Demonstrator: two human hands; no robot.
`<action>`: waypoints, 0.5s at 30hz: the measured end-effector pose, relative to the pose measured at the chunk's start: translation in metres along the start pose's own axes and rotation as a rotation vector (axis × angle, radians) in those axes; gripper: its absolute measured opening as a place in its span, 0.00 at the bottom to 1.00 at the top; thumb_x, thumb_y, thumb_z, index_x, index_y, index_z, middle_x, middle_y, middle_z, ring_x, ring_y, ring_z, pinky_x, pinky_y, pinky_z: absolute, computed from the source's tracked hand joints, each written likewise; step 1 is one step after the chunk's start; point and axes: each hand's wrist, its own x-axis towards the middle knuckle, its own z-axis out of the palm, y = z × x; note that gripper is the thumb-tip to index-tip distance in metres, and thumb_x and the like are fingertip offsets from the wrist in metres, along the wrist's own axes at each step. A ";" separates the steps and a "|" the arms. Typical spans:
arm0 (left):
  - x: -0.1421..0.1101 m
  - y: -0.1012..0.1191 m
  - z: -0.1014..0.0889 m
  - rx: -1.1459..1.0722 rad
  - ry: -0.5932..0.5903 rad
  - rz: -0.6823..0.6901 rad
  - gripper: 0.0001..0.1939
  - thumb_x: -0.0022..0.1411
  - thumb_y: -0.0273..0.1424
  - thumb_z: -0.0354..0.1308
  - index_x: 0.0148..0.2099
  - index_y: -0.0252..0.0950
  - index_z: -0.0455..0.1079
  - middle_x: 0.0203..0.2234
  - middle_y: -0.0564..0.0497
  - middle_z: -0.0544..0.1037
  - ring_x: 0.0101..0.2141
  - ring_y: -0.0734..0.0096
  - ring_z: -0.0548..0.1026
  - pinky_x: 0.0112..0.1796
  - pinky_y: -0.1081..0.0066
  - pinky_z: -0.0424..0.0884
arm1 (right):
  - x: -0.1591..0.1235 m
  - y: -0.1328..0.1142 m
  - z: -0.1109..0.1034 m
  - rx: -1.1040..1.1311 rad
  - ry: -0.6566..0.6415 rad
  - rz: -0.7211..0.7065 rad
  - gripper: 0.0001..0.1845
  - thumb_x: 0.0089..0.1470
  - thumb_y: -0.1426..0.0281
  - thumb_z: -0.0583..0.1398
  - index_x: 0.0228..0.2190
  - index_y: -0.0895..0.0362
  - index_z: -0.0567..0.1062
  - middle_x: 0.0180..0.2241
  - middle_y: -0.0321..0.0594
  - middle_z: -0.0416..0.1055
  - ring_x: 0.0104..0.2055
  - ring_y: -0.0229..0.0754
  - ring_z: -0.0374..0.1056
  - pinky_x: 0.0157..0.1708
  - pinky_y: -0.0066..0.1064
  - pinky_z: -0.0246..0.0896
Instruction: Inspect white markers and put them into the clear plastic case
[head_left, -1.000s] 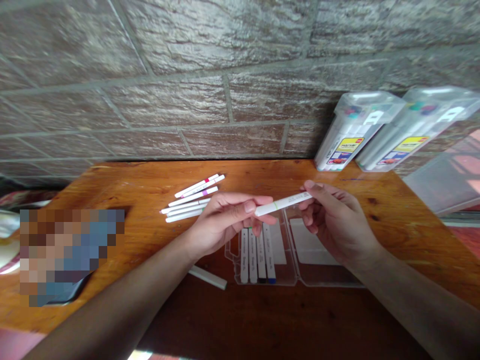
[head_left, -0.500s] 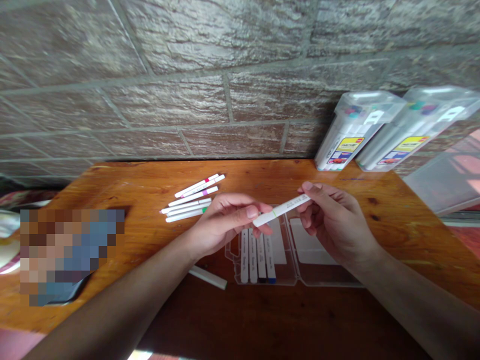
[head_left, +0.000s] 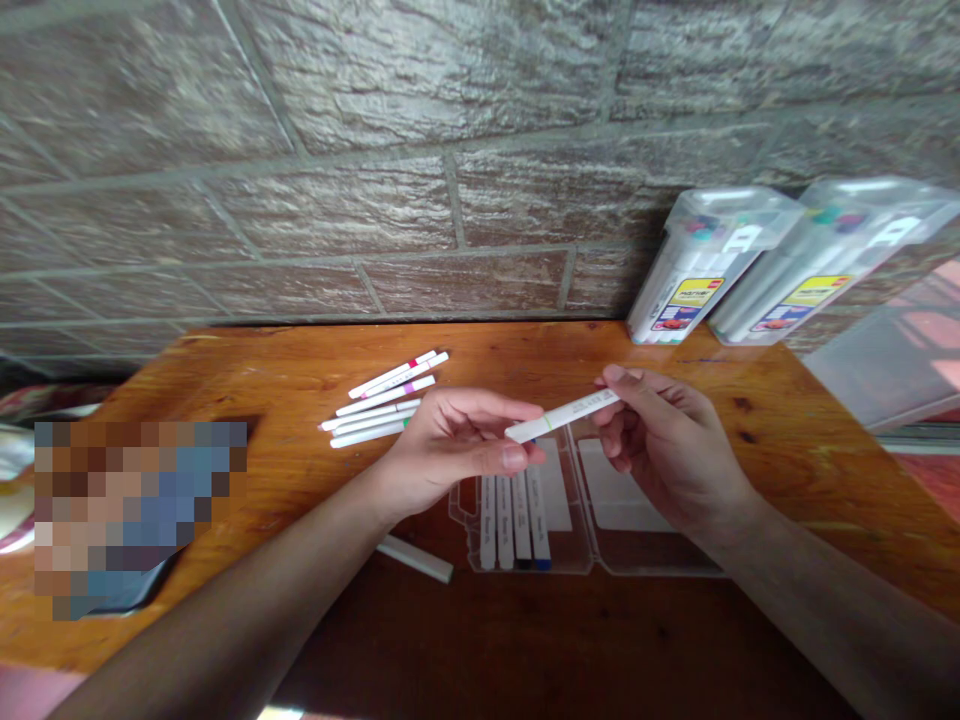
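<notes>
My right hand [head_left: 671,440] pinches a white marker [head_left: 577,410] with a thin light green ring, near the end with small print. The marker slants down to the left, over an open clear plastic case [head_left: 589,545]. My left hand [head_left: 457,440] is around the marker's other end, thumb below and forefinger above, with the fingers parted; whether they touch it is hard to see. Several white markers [head_left: 505,520] lie side by side in the left half of the case. Another marker [head_left: 416,558] rests on the table beside the case, partly behind my left arm.
Several white markers [head_left: 394,372] lie loose on the wooden table [head_left: 262,370], behind my left hand. Two clear marker boxes [head_left: 679,285] stand by the brick wall [head_left: 375,190] at the back right. A pixelated flat device [head_left: 142,520] lies on the left.
My left thumb has moved down and its forefinger up, so they are wider apart around the marker's end. The right hand keeps its pinch, and the marker has barely moved.
</notes>
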 end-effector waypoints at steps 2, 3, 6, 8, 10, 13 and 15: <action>0.001 0.000 0.000 0.020 0.025 0.007 0.17 0.52 0.29 0.80 0.46 0.39 0.86 0.32 0.45 0.89 0.34 0.64 0.88 0.32 0.77 0.80 | 0.000 0.000 0.000 0.003 0.001 0.000 0.23 0.38 0.57 0.80 0.24 0.58 0.78 0.16 0.32 0.74 0.11 0.32 0.63 0.07 0.21 0.55; 0.001 0.000 0.001 0.031 0.040 0.012 0.17 0.52 0.31 0.80 0.46 0.39 0.86 0.32 0.45 0.89 0.33 0.64 0.88 0.31 0.77 0.80 | 0.000 0.000 -0.001 0.003 0.003 -0.001 0.22 0.39 0.57 0.80 0.24 0.58 0.78 0.16 0.33 0.74 0.11 0.32 0.63 0.07 0.21 0.55; 0.003 0.001 0.002 0.058 0.074 0.046 0.16 0.54 0.31 0.79 0.46 0.38 0.87 0.33 0.44 0.89 0.32 0.65 0.87 0.31 0.77 0.79 | 0.000 0.000 -0.002 0.000 0.016 -0.025 0.22 0.40 0.57 0.79 0.24 0.57 0.78 0.17 0.33 0.75 0.11 0.32 0.62 0.08 0.20 0.56; 0.004 0.002 0.003 0.060 0.073 0.069 0.15 0.55 0.30 0.78 0.46 0.39 0.87 0.33 0.44 0.89 0.32 0.67 0.87 0.31 0.78 0.78 | 0.000 0.001 -0.002 0.000 0.025 -0.044 0.22 0.40 0.56 0.79 0.24 0.57 0.78 0.17 0.34 0.75 0.12 0.32 0.62 0.08 0.20 0.56; 0.004 0.002 0.004 0.058 0.058 0.076 0.14 0.56 0.30 0.78 0.47 0.40 0.87 0.34 0.45 0.89 0.33 0.69 0.86 0.31 0.79 0.77 | 0.000 0.001 -0.002 0.001 0.030 -0.055 0.22 0.40 0.56 0.79 0.24 0.57 0.78 0.16 0.34 0.75 0.12 0.32 0.63 0.08 0.20 0.56; 0.003 0.001 0.004 0.060 0.047 0.059 0.15 0.57 0.29 0.77 0.47 0.42 0.86 0.35 0.45 0.89 0.33 0.71 0.86 0.33 0.79 0.79 | 0.000 0.001 -0.002 0.003 0.026 -0.048 0.22 0.40 0.57 0.79 0.24 0.57 0.78 0.16 0.34 0.74 0.12 0.32 0.63 0.08 0.20 0.56; 0.002 0.001 0.003 0.062 0.055 0.041 0.16 0.56 0.29 0.78 0.48 0.41 0.86 0.35 0.45 0.89 0.33 0.70 0.87 0.34 0.78 0.80 | 0.000 0.001 -0.002 0.009 0.026 -0.042 0.22 0.40 0.57 0.80 0.24 0.57 0.78 0.16 0.34 0.74 0.11 0.32 0.62 0.08 0.20 0.56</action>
